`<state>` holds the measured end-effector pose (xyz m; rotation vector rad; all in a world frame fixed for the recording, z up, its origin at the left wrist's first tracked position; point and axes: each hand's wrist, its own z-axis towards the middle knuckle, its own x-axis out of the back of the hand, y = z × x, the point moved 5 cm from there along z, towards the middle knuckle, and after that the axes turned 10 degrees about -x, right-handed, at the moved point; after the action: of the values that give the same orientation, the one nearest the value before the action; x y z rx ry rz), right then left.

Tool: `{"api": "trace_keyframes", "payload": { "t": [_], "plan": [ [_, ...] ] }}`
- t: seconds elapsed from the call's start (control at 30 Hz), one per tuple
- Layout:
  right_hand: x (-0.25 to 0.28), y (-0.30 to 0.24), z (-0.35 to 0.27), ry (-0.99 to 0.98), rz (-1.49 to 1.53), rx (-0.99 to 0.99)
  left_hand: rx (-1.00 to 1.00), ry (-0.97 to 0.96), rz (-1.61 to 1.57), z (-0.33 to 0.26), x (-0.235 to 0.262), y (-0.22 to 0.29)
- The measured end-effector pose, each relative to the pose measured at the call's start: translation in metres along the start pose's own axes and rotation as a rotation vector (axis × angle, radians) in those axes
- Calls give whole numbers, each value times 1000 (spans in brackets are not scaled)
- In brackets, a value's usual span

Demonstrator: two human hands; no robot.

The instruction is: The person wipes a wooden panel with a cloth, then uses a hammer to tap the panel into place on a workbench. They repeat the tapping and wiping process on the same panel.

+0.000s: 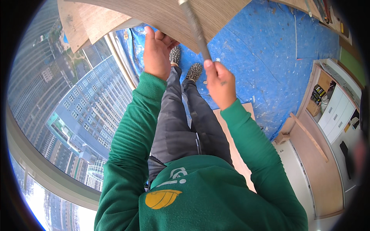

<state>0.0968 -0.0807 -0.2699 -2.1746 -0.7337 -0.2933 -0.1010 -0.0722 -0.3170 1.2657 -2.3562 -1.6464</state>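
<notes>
My right hand [221, 82] is closed round the lower end of a long, narrow grey bar that looks like a file [196, 30]. Its upper part passes in front of a brown wood-grain panel [162, 17], slightly blurred; I cannot tell whether the two touch. My left hand [157, 56] is at the panel's near edge, thumb pointing up and fingers bent in against the edge. Its fingertips are partly hidden there. The panel's lower corner points toward me, above my patterned shoes [194, 72].
More plywood sheets [94, 23] lie at the upper left, beside a large window [77, 115]. Blue sheeting [254, 50] covers the floor. A pale board [248, 109] lies by my right leg. On the right stand a white drawer unit [335, 115] and a leaning wood strip [310, 136].
</notes>
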Motion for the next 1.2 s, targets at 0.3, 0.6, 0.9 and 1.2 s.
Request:
{"api": "trace_keyframes", "payload": {
  "t": [0.3, 0.6, 0.9, 1.2],
  "plan": [
    [0, -7, 5, -18, -27, -29, 4, 5, 9, 0, 2, -2],
    [-3, -2, 3, -1, -72, 46, 8, -1, -13, 2, 5, -6],
    [-8, 2, 6, -45, -3, -8, -4, -14, -16, 3, 5, -7],
    [1, 9, 4, -46, -79, 56, -5, 14, -35, 4, 5, -6]
  ]
}}
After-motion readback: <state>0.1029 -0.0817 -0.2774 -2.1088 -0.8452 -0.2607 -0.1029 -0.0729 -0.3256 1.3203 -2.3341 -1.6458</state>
